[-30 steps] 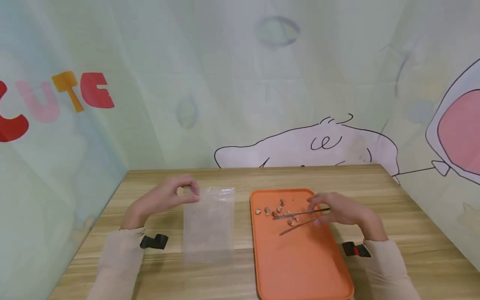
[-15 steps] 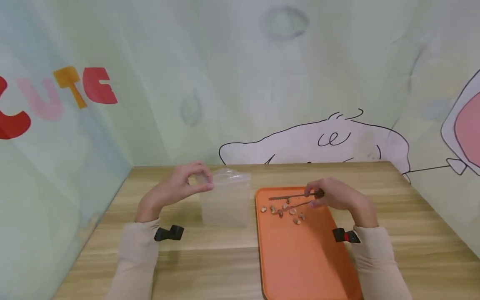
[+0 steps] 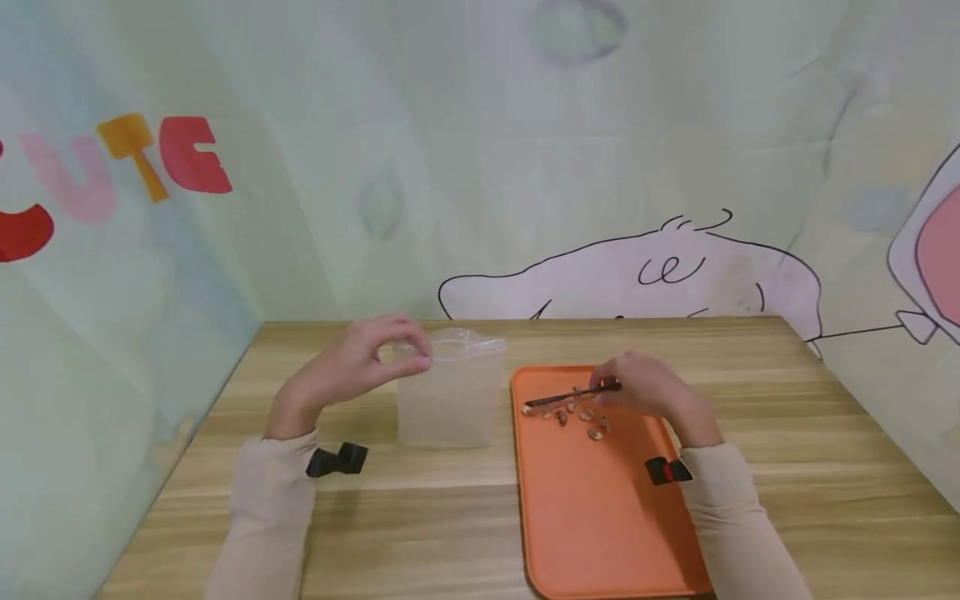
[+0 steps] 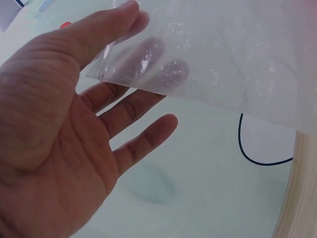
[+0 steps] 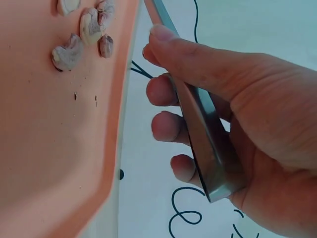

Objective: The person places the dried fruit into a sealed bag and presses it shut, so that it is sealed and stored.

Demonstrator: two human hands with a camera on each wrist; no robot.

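Note:
My left hand (image 3: 352, 367) pinches the upper left corner of a clear plastic zip bag (image 3: 452, 408), which stands upright with its mouth at the top. In the left wrist view the thumb lies in front of the bag film (image 4: 223, 59) and some fingers show through it. My right hand (image 3: 648, 385) grips metal tongs (image 5: 200, 131), thumb on one side and fingers on the other. Their arms look nearly closed in the head view, tips low over the leftmost of several cashews (image 3: 596, 433). These skin-on cashews lie scattered at the far end of an orange tray (image 3: 607, 517).
A wood-grain table (image 3: 405, 525) carries the bag and the tray, the bag just left of the tray's far left corner. Behind it hangs a printed cloth (image 3: 330, 208) with letters and a cartoon outline. Each wrist wears a black strap (image 3: 330, 461).
The bag, flat-looking at first, has been raised upright by my left hand, moving right. My right hand has shifted left, and the tongs have gone from spread to nearly closed.

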